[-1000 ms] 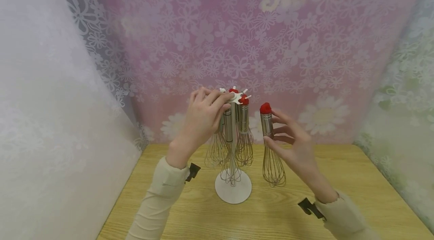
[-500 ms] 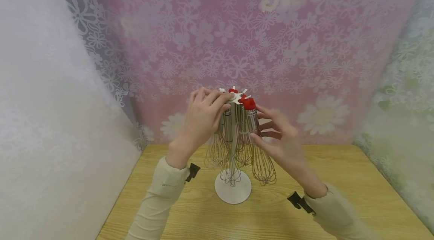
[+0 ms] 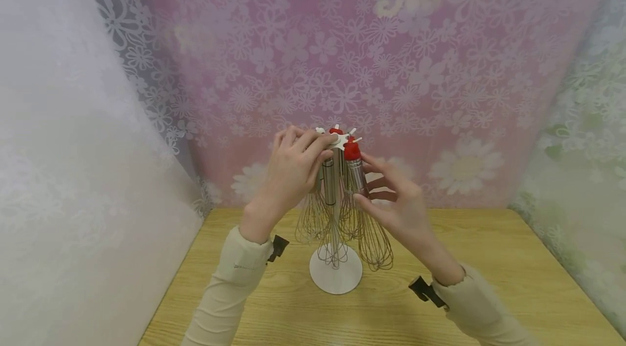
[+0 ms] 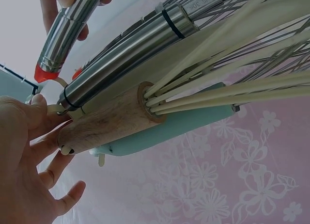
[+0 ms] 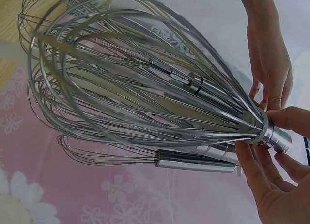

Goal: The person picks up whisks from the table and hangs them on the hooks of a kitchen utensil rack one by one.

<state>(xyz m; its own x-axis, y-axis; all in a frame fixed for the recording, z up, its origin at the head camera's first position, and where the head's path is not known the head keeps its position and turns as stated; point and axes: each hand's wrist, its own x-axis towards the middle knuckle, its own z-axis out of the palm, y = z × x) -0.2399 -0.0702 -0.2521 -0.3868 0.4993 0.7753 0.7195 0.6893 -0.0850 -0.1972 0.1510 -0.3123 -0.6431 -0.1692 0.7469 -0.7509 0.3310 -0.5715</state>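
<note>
A white rotating-style stand [image 3: 336,270] with a round base and hooks at its top carries several hanging whisks. My left hand [image 3: 295,164] holds the stand's top between thumb and index finger; the other fingers spread beside it. With thumb and fingertips, my right hand [image 3: 398,196] grips the steel handle of a balloon whisk [image 3: 357,175] with a red end. That red end sits right at a hook, and the wires slant down to the right. In the left wrist view, a steel-handled whisk [image 4: 128,54] and a wooden-handled whisk [image 4: 114,117] hang under the left hand.
A mint-green handle [image 4: 179,134] shows behind the wooden one. Another steel-handled whisk [image 5: 193,161] hangs in the right wrist view. The stand rests on a wood-grain table [image 3: 274,308], with a pink flowered backdrop [image 3: 313,63] behind and pale sheets at both sides.
My right hand has carried the red-ended whisk leftward from beside the stand to its hooks, where it overlaps another hanging whisk. The left hand has stayed on the stand's top.
</note>
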